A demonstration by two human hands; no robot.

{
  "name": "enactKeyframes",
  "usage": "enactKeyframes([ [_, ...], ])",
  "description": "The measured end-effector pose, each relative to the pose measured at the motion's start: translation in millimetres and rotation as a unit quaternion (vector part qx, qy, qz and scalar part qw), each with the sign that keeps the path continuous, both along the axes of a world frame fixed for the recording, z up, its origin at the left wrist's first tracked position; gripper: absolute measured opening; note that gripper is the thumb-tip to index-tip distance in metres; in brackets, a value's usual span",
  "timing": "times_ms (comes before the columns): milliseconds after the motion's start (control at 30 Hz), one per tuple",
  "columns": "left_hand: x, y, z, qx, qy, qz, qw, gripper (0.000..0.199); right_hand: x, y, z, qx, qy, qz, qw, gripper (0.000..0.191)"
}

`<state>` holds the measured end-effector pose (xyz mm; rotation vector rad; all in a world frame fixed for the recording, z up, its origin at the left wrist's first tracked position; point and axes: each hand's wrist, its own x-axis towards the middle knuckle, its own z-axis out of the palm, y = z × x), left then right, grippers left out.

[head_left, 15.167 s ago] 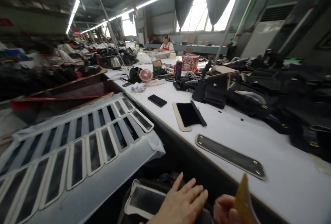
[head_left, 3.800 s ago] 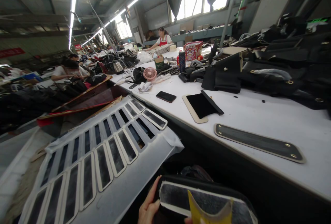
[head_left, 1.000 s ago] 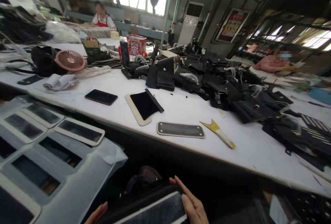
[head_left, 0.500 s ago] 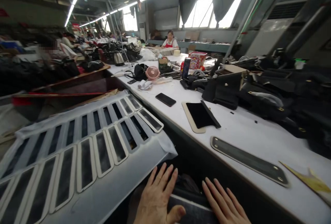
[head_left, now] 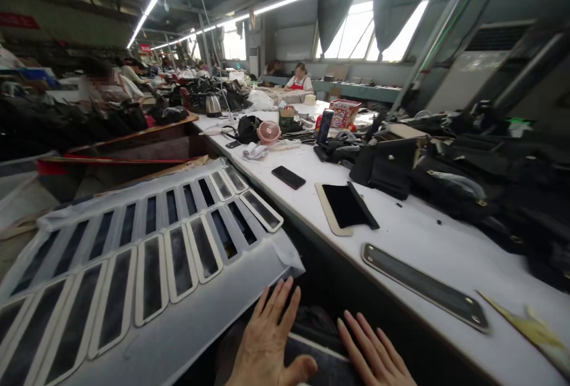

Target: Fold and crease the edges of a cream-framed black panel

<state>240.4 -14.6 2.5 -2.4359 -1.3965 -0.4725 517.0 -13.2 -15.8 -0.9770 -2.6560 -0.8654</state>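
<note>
At the bottom of the view my left hand (head_left: 269,338) lies flat, fingers stretched out and thumb turned right. My right hand (head_left: 371,350) is also flat and open, just right of it. Both rest on or just over a dark panel with a pale edge (head_left: 318,356), mostly hidden below my hands. Left of my hands, a slotted sheet (head_left: 178,326) carries several dark strips with pale borders (head_left: 151,279). A long dark strip with metal eyelets at its ends (head_left: 423,285) lies on the white table to the right.
On the white table (head_left: 307,225) are a phone (head_left: 288,177), a black piece on a beige backing (head_left: 345,206), a pink fan (head_left: 269,132) and a yellowish scrap (head_left: 525,323). Black bags (head_left: 472,178) pile up at right. A person in a red apron (head_left: 299,79) sits at the far end.
The view has tilted slightly, so the scene sits a little lower and farther right. My right hand is slightly closer to my left; both stay flat over the dark panel.
</note>
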Motion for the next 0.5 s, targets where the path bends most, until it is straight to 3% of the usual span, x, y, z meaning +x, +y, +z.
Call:
enactKeyframes([
  [167,1,-5,-13.5,0.068,-0.043,0.038,0.996,0.078,-2,-9,16.4,-0.025,0.028,-0.014,0.999,0.096],
  [300,-6,7,-26.8,0.092,-0.002,-0.069,0.993,0.084,-3,-13,14.8,-0.010,0.031,-0.013,0.999,0.060],
  [400,-11,18,-40.2,0.120,0.029,-0.127,0.984,0.081,-6,-11,15.3,-0.013,0.040,0.021,0.999,0.047],
  [500,-9,21,-54.3,0.105,-0.003,-0.100,0.989,0.065,-10,3,32.9,-0.152,0.094,0.011,0.984,0.051],
])
